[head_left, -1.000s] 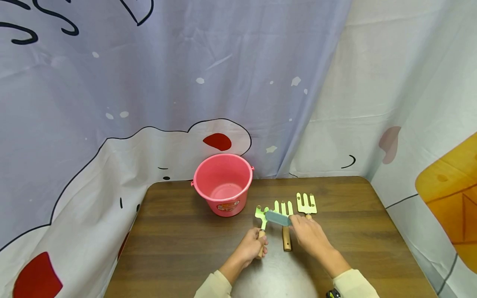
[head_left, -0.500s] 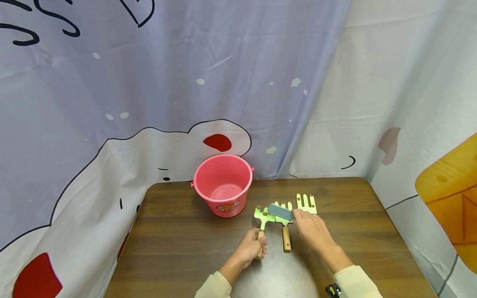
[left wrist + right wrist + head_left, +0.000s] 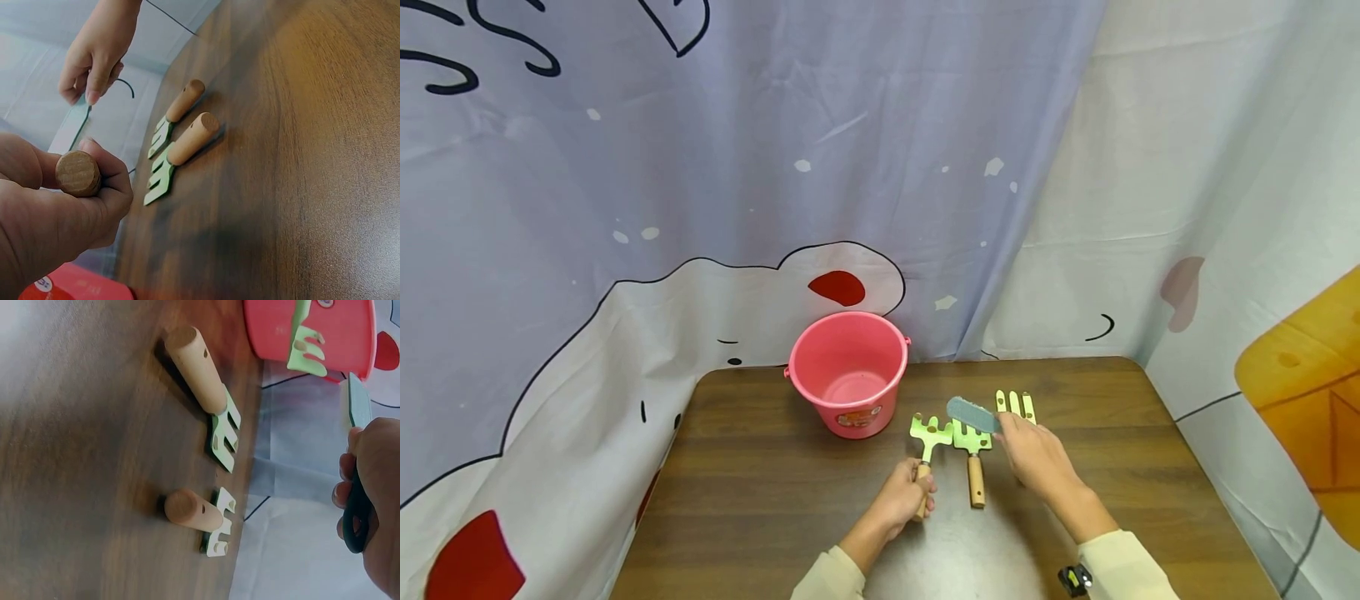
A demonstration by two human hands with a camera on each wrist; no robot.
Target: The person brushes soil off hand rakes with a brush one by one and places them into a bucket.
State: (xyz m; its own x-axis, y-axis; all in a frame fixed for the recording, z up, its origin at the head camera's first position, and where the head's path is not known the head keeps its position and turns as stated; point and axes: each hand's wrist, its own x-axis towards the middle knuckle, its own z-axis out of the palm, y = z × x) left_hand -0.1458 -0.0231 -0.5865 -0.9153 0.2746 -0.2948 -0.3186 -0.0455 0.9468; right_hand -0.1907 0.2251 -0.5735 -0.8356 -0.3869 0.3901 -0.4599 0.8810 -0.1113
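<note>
My left hand (image 3: 898, 497) grips the wooden handle of a small hand rake, its light green pronged head (image 3: 931, 434) pointing away from me. In the left wrist view the round handle end (image 3: 78, 174) shows between thumb and fingers. My right hand (image 3: 1036, 458) holds a brush (image 3: 972, 414) with a flat grey-green head and pale bristles, raised just right of the rake. Its dark green handle (image 3: 356, 528) runs through my fingers in the right wrist view. Two garden forks lie on the table: one in the middle (image 3: 975, 482), another (image 3: 1017, 405) partly hidden behind my right hand.
A pink bucket (image 3: 883, 408) stands at the back of the wooden table (image 3: 760, 500), left of the tools. Printed curtains (image 3: 850, 150) hang right behind the table's far edge and along its sides.
My right hand has shifted right and slightly away from me, carrying the brush off the rake head to above the middle fork. The left hand and its rake have barely moved.
</note>
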